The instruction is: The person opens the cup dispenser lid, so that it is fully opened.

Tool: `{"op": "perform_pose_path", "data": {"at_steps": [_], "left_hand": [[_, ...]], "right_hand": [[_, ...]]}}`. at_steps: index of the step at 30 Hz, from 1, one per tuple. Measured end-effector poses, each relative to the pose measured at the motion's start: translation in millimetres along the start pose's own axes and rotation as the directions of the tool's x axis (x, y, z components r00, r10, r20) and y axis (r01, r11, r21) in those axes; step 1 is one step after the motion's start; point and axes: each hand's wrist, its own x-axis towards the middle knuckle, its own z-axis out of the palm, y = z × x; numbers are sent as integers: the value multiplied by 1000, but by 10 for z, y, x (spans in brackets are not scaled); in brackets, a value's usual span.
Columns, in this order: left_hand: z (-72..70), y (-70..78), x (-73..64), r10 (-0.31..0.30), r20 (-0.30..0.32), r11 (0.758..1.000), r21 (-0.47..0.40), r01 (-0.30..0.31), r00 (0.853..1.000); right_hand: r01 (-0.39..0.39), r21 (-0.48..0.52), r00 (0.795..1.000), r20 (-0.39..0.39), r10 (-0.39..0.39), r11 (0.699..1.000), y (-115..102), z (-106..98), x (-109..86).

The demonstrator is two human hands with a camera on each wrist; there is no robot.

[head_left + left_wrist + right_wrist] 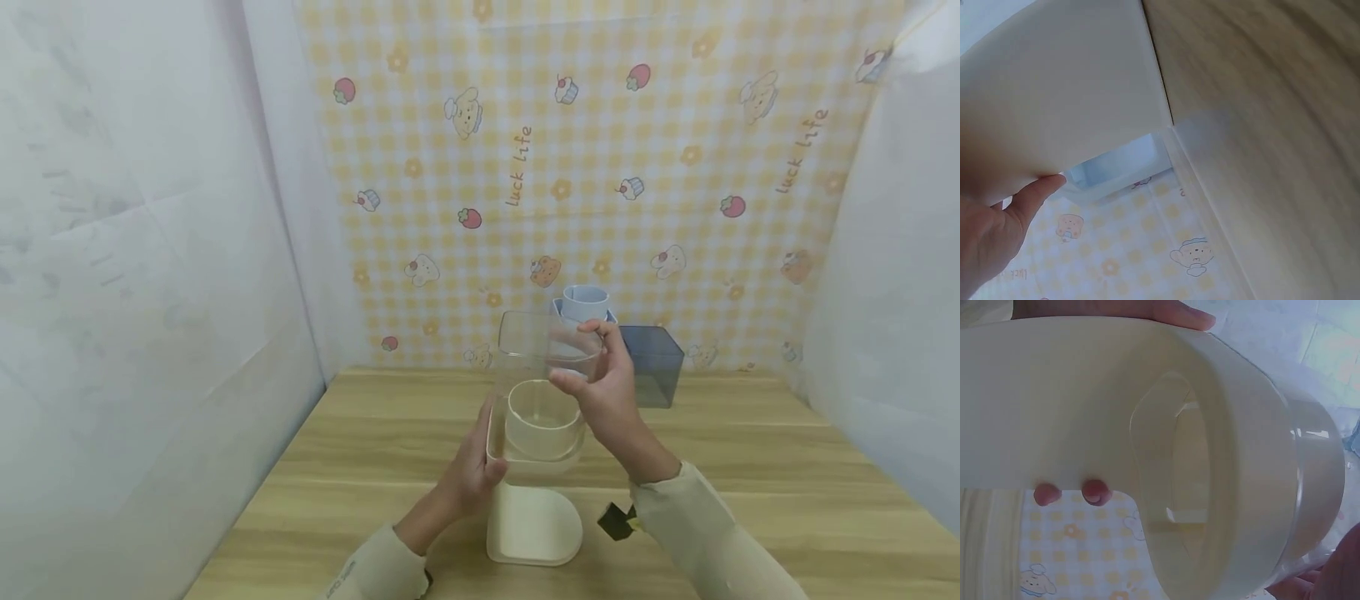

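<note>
A cream holder point(536, 467) with a round cup-like ring point(543, 417) is raised over the table. My left hand point(474, 467) grips it from the left side, thumb at the near edge. In the right wrist view, the holder point(1072, 394) shows a large round opening, with fingertips point(1096, 492) wrapped over its edge. My right hand point(603, 387) pinches the wall of a clear box point(525, 333) between thumb and fingers, just beyond the ring. In the left wrist view, the left hand point(997, 237) has its thumb against a broad cream panel point(1072, 81).
A cream rounded piece point(534, 525) lies on the wooden table point(360, 450) below the hands. Farther back stand a light blue round cup point(585, 300) and a dark blue see-through box point(654, 367). A small black object point(617, 522) is beside the right cuff. A patterned cloth hangs behind.
</note>
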Motion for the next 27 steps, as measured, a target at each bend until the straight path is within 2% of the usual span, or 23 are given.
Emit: {"op": "perform_pose_path", "data": {"at_steps": [6,10,14,22,25,27], "left_hand": [[4,1,-13,12,-16,1000,-15,-12,1000],[-19,3,-16,4,8,999,-33,-3,1000],[-39,23,-31,-20,41,998,-62,23,999],[-60,91,-17,-100,104,983,-144,115,989],[-91,136,16,-148,142,960,-216,176,979],[-112,175,48,-208,170,931,-267,249,963]], "right_hand": [[-17,-19,999,32,18,1000,-24,4,-5],[-62,-91,995,72,69,994,-39,-43,-17],[-109,-147,982,140,130,983,-62,-111,-33],[-119,-121,967,213,143,985,-80,-167,-42],[-119,-98,965,222,138,988,-70,-163,-39],[-117,-87,965,223,134,989,-67,-163,-36]]}}
